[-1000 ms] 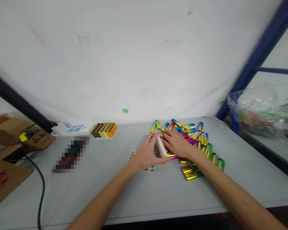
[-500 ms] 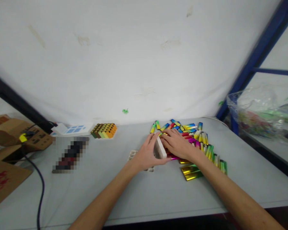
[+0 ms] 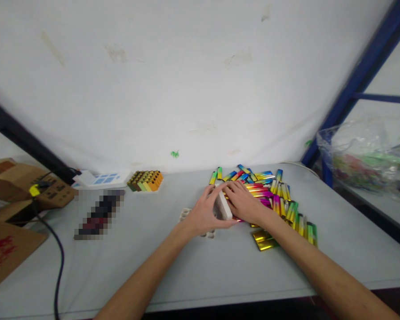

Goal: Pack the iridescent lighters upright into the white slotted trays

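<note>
My left hand (image 3: 205, 211) is closed on a white tray (image 3: 224, 206) tipped up on its long edge, thumb at the near end and fingers over the far end. Against the tray's right side is my right hand (image 3: 243, 201), its fingers bent inward. Its fingertips and whatever they hold are hidden. Shiny metallic-coloured tubes (image 3: 262, 175), in gold, blue, green, red and pink, lie in a loose pile beyond and beside my right hand. Under my left hand, a pale tray with round holes (image 3: 186, 213) lies flat on the table, partly covered.
A holder packed with orange and dark green tubes (image 3: 146, 181) stands near the wall. Left of it are a white-and-blue box (image 3: 106, 178), a pixelated item (image 3: 100, 215) and open cardboard boxes (image 3: 16, 218) with a black cable (image 3: 60, 253). A clear plastic bag (image 3: 360, 155) sits at right.
My right hand has shifted slightly left and closer to the tray, uncovering more red and pink tubes. The left hand keeps hold of the tilted tray. The view has moved slightly.
</note>
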{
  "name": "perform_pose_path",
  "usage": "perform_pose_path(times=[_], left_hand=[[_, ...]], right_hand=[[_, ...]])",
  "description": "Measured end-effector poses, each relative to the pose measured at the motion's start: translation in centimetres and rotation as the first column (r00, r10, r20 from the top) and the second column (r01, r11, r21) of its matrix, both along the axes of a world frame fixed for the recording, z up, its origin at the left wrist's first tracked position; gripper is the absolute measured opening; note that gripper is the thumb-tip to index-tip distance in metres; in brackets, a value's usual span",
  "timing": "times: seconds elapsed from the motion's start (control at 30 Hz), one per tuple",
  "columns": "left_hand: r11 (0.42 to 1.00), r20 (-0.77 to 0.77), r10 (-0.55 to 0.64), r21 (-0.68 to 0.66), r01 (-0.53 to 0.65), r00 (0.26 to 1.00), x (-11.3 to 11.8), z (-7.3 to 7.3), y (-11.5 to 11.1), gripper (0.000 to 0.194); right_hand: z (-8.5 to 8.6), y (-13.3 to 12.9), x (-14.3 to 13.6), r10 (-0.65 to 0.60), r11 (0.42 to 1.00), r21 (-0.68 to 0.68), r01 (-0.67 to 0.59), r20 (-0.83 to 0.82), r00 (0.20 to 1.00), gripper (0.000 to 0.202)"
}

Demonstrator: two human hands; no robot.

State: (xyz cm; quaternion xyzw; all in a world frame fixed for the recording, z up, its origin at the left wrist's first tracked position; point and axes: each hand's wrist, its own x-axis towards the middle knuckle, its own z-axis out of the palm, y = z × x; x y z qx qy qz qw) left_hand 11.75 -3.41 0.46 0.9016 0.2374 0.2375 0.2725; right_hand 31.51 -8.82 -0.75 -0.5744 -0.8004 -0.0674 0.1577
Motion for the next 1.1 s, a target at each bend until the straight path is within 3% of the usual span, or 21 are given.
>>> perform_pose_path(times=[0.5,0.77,0.9,0.97,1.1], left_hand=[[0.999,-0.026,-0.001,0.042,0.002,1.000,-1.8,0.6,1.3,0.092],[0.999,-0.019,-0.020,0.040,0.021,1.000,-1.4,0.6,1.1,0.091],[0.997,0.006,-0.028,0.067,0.028,1.000,-1.6,1.2,1.2,0.080],[0.995,0.029,0.002,0.098,-0.005,1.000,-2.2,1.8,1.8,0.076],[0.971,0.108,0.176,0.142,-0.190,0.978,-3.9,3.1,3.9,0.069]], right_hand=[[0.3,-0.3,0.6,0.027,0.998,0.050,-0.033,0.112,0.993,0.030],[0.6,-0.2,0.0,0.052,0.996,0.075,-0.049,-0.032,0.998,0.029],[0.4,0.0,-0.6,0.068,0.996,0.065,-0.065,-0.052,0.996,0.024],[0.6,0.1,-0.5,0.071,0.997,0.048,-0.068,-0.076,0.995,0.021],[1.3,0.1,0.2,0.037,0.998,0.051,-0.029,-0.158,0.987,0.016]])
